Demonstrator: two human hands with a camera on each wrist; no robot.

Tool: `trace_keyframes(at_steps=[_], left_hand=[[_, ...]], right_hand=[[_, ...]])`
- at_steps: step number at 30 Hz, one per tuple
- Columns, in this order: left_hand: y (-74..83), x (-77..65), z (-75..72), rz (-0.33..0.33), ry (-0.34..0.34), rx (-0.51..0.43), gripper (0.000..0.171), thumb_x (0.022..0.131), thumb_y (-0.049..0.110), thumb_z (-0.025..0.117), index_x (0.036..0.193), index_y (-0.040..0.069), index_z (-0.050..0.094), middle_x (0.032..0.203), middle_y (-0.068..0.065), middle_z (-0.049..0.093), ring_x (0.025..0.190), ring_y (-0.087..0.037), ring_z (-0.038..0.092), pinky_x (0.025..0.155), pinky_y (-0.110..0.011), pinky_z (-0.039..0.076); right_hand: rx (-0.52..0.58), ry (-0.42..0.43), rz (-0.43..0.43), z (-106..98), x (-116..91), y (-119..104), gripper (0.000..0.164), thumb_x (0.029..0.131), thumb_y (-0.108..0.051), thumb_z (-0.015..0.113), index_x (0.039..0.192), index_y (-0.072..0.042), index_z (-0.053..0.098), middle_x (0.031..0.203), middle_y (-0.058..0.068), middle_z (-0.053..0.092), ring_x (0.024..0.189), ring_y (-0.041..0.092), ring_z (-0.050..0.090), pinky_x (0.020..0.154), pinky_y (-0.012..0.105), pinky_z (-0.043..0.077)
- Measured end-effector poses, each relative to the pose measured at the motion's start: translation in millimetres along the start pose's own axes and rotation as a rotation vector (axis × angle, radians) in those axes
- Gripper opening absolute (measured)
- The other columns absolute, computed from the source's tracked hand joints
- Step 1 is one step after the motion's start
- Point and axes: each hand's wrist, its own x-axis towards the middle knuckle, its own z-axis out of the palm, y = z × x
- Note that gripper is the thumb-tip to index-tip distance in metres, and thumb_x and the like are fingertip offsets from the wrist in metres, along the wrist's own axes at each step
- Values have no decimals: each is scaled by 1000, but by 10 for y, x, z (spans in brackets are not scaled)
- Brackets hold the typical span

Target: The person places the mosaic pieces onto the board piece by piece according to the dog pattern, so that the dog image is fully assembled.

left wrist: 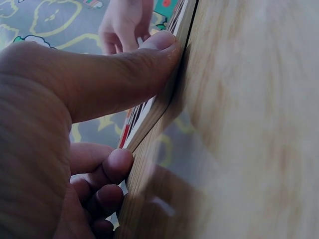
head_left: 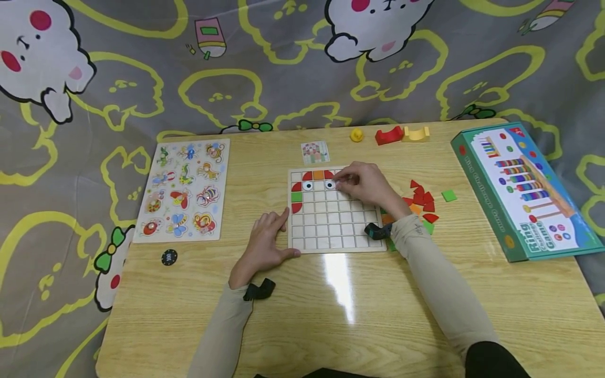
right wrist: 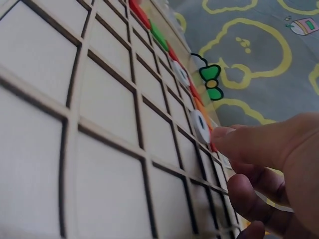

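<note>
A square wooden grid board (head_left: 333,252) lies on the table, holding red pieces, a green square (head_left: 296,197), an orange square (head_left: 319,175) and two eye discs (head_left: 308,186). My left hand (head_left: 267,241) rests at its near-left corner. The thumb touches the front edge and the index finger the left edge, with the other fingers loosely bent. Over the top row, my right hand (head_left: 366,184) pinches at a red rounded piece (right wrist: 214,145) beside the right eye disc (right wrist: 200,127). The fingers partly hide this piece.
Loose red, orange and green pieces (head_left: 424,199) lie right of the board, partly behind the right forearm. A picture card (head_left: 314,152), yellow knob (head_left: 356,135) and red block (head_left: 389,135) stand behind. An insect puzzle (head_left: 223,191) and black disc (head_left: 169,257) lie left; a game box (head_left: 487,199) lies right.
</note>
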Motion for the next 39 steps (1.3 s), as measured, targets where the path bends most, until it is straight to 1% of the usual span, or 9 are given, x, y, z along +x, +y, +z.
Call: trace_keyframes(at_steps=[5, 9, 12, 16, 18, 24, 31, 36, 39], left_hand=[[15, 3, 9, 6, 0, 9, 109, 67, 47, 89, 153, 6, 35, 93, 2, 45, 89, -16, 35, 83, -33, 27], [19, 0, 10, 11, 5, 12, 109, 67, 46, 89, 152, 5, 36, 92, 2, 45, 90, -17, 36, 84, -33, 28], [18, -10, 7, 9, 7, 5, 108, 67, 46, 89, 152, 5, 36, 93, 3, 45, 91, -16, 36, 84, -34, 27], [9, -21, 8, 2, 5, 1, 108, 68, 46, 88, 153, 6, 36, 93, 3, 45, 91, -16, 35, 84, -34, 27], [6, -21, 11, 1, 4, 0, 107, 68, 46, 88, 152, 6, 36, 93, 2, 45, 91, -17, 35, 84, -34, 26], [31, -11, 19, 5, 4, -4, 107, 68, 46, 88, 152, 6, 36, 93, 2, 45, 90, -17, 35, 84, -34, 27], [25, -13, 18, 0, 5, 4, 108, 67, 46, 89, 153, 7, 36, 94, 3, 45, 91, -16, 35, 84, -34, 27], [22, -10, 12, 2, 7, 4, 108, 68, 47, 88, 153, 7, 36, 93, 3, 45, 91, -17, 36, 84, -34, 27], [16, -12, 10, 4, 7, 3, 108, 68, 46, 88, 153, 7, 36, 93, 3, 45, 91, -17, 36, 85, -35, 28]], right_hand=[[-6, 50, 42, -249, -195, 81, 20, 88, -20, 75, 108, -15, 76, 95, 1, 67, 81, 18, 59, 73, 35, 46], [-44, 93, 93, -485, -400, 250, 21, 89, -21, 74, 109, -14, 76, 97, 2, 68, 81, 18, 60, 71, 33, 46], [-64, 113, 142, -666, -554, 375, 23, 91, -25, 72, 110, -13, 75, 98, 3, 67, 82, 19, 59, 67, 30, 46], [-97, 116, 208, -847, -716, 539, 26, 91, -28, 71, 111, -12, 74, 98, 5, 68, 83, 22, 59, 67, 31, 45], [-112, 106, 237, -904, -776, 617, 27, 91, -29, 72, 111, -11, 74, 97, 7, 70, 83, 23, 59, 70, 33, 44], [-140, 84, 313, -981, -904, 787, 30, 91, -29, 72, 113, -9, 72, 98, 10, 70, 83, 24, 59, 71, 34, 43], [-142, 58, 342, -956, -882, 829, 30, 92, -30, 70, 113, -9, 72, 98, 11, 69, 85, 24, 60, 72, 31, 43], [-137, 48, 346, -946, -838, 818, 27, 92, -32, 69, 108, -10, 72, 95, 10, 68, 83, 24, 57, 71, 32, 43], [-130, 37, 356, -934, -809, 793, 28, 91, -32, 70, 105, -8, 71, 93, 11, 66, 81, 25, 55, 69, 31, 43]])
